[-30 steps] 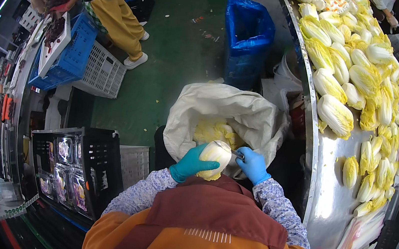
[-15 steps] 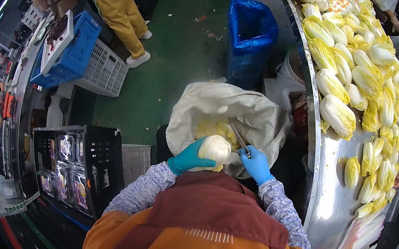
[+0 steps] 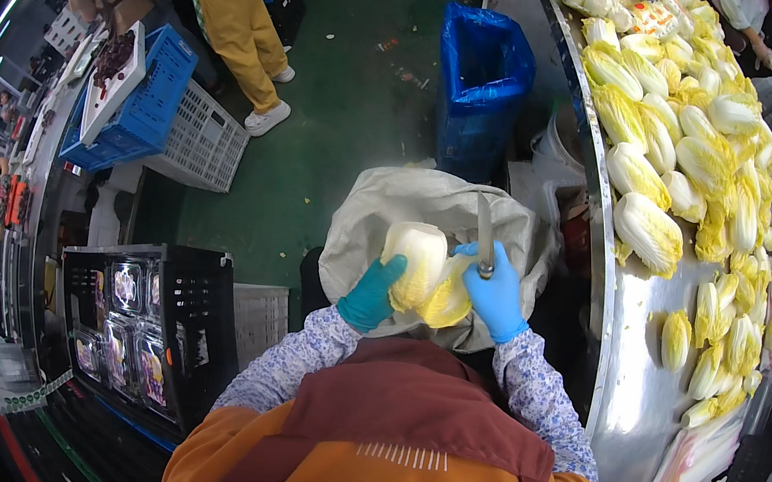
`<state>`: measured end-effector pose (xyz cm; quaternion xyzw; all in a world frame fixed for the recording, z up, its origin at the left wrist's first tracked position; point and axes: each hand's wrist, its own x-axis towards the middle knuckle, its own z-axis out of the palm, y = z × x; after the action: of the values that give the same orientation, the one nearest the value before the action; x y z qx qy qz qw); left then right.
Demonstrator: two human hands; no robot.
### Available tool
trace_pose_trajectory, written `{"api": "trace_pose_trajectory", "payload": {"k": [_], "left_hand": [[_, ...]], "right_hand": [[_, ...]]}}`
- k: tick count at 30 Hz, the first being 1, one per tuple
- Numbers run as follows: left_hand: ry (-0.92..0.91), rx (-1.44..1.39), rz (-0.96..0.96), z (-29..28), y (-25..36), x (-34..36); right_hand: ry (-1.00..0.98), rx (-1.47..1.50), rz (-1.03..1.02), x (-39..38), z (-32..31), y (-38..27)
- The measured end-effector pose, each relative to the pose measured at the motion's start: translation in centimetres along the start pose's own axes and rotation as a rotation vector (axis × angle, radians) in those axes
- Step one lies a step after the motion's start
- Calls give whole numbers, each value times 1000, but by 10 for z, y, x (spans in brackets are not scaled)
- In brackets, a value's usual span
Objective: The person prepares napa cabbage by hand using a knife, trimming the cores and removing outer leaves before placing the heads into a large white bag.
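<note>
In my left hand (image 3: 371,294), gloved in teal, rests a napa cabbage (image 3: 416,263), white with yellow leaf tips. My right hand (image 3: 496,296), in a light blue glove, is closed round a knife (image 3: 485,235) whose blade points up and away from me. The fingers of that hand also touch a yellow outer leaf (image 3: 449,296) that leans off the cabbage's right side. Both hands are over a wide-mouthed white woven sack (image 3: 367,201). The cabbage and hands hide most of what lies inside it.
On my right a steel table (image 3: 627,370) carries a heap of napa cabbages (image 3: 698,165). A blue-lined bin (image 3: 482,88) stands beyond the sack. To my left is a black crate (image 3: 191,313) of clear packs. Co-workers stand at far left and behind the table.
The cabbage has turned from end-on to lengthwise, and a yellow leaf now stands away from it. My right hand has come closer, and the knife has swung upright.
</note>
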<state>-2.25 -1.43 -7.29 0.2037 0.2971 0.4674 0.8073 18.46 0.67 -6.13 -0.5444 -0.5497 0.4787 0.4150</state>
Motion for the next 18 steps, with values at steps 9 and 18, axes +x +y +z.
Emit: {"api": "trace_pose_trajectory", "payload": {"k": [9,18], "left_hand": [[61,495,222,3,-1,18],[50,550,257,13,0,16]], "right_hand": [[-65,-66,65,-2,-5,-46],[-212,-32,4,-2,-1,-35]]}}
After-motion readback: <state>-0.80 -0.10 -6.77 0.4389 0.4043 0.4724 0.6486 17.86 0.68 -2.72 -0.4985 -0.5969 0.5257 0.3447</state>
